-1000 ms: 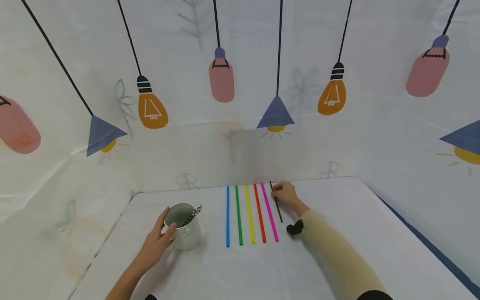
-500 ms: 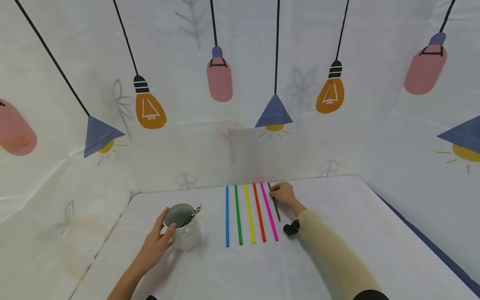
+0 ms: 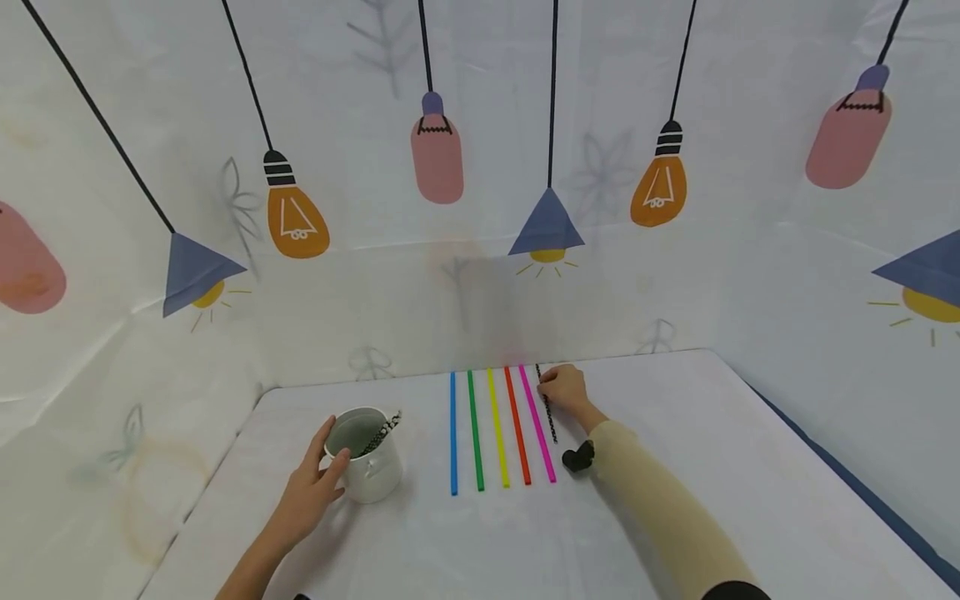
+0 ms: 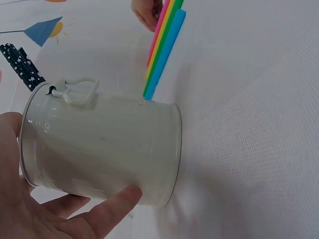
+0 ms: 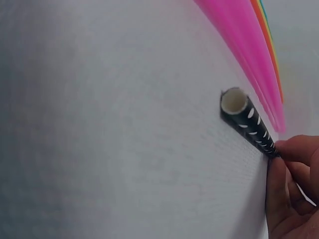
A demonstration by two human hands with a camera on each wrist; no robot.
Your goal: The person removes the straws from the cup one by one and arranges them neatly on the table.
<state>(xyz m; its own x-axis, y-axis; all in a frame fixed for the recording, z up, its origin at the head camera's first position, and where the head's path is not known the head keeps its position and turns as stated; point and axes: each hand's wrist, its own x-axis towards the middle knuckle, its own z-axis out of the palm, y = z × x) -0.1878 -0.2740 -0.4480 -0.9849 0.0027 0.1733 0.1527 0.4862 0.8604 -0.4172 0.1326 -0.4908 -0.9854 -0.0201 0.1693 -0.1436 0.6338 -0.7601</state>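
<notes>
My left hand (image 3: 311, 487) grips a white metal pail (image 3: 377, 482) at its side, standing on the table. Several black straws with white spots (image 3: 386, 433) lean inside, their tops past the rim; the left wrist view shows the pail's small wire handle (image 4: 82, 94). At the back of the table, my right hand (image 3: 566, 390) pinches a black straw with white marks (image 3: 550, 418) between thumb and fingertips. In the right wrist view its hollow near end (image 5: 234, 101) faces the camera. Just left of it lies a pink straw (image 3: 538, 429).
Further left, red-orange (image 3: 518, 433), yellow (image 3: 498, 433), green (image 3: 476, 437) and blue (image 3: 453, 442) straws lie roughly parallel, spaced apart between pail and right hand. A white cloth wall (image 3: 337, 308) printed with lamps rises behind the table (image 3: 465, 550).
The near end of the black straw in my right hand has swung slightly left, toward the pink straw. My left hand and the pail stay in place.
</notes>
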